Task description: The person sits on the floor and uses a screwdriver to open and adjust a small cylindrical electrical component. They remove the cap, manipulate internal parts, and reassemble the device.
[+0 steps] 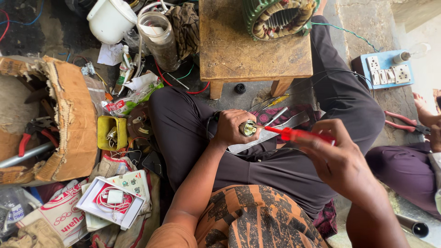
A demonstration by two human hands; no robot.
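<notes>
A small round metal part (248, 128) is gripped in the closed left hand (233, 126), held above the lap between the crossed legs; its pale, ringed end face is turned toward the right. A red-handled screwdriver (301, 135) is held in the right hand (339, 156), fingers closed round the handle, and its tip is brought up to the part's face. The part is seen as a short silvery cylinder with a yellowish centre; finer detail cannot be told. Just beneath both hands a flat metal strip (268, 134) is laid across the dark trousers, with thin wires looped near it. Further out, a low wooden stool (248, 50) is set ahead of the knees, and a green motor stator with copper windings (275, 16) is rested on its surface. To the right, a blue switchboard with sockets (386, 69) and red-handled pliers (404, 121) are found on the floor. To the left, a yellow tray (111, 132), a torn cardboard box (69, 119) and a white bucket (110, 19) are noted among clutter.
</notes>
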